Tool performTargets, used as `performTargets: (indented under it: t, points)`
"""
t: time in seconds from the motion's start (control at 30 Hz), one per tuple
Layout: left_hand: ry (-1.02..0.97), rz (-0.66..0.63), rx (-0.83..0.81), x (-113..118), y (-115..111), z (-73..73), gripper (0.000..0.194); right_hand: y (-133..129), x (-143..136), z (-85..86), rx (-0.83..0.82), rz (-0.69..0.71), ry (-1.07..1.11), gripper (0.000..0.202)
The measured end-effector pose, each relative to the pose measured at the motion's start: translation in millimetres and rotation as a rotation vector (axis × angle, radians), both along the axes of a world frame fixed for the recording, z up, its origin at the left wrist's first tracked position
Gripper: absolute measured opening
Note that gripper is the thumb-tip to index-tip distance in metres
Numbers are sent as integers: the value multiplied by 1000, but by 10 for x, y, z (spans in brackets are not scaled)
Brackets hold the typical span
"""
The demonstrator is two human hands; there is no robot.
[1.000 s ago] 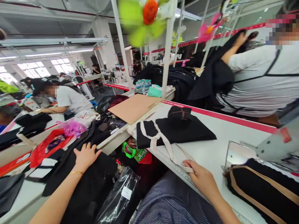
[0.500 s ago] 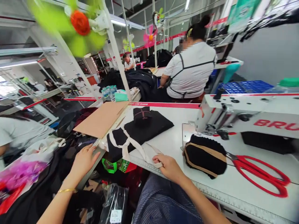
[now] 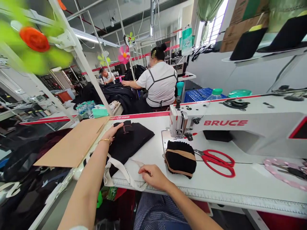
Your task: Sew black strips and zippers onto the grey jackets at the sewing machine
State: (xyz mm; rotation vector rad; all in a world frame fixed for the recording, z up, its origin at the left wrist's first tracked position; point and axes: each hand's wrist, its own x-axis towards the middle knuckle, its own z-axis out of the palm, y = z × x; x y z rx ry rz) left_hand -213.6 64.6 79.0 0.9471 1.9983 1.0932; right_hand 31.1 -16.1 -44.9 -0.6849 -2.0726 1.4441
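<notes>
One folded black cloth [image 3: 139,137] lies flat on the white table [image 3: 152,151], left of the sewing machine [image 3: 261,124] — its long axis slants from near left to far right, a corner pointing toward the machine. A small black bundle [image 3: 127,127] sits on its far side. The left arm stretches forward, left hand [image 3: 115,129] at the bundle; its grip is hidden. The right hand [image 3: 153,175] curls beside the white strap [image 3: 122,167] — whether it pinches it, I cannot tell.

The window [image 3: 215,28] and tube light [image 3: 86,36] shine brightly, the fan [image 3: 35,39] blurs, and edges stretch.
</notes>
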Motion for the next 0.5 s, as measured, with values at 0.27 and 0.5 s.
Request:
performTargets:
  t: [0.27, 0.5]
  points:
    - [69, -121, 120, 64, -219, -100, 32, 39, -29, 34, 3, -24, -34, 25]
    - [348, -338, 318, 263, -744, -160, 43, 18, -30, -14, 65, -3, -91, 33]
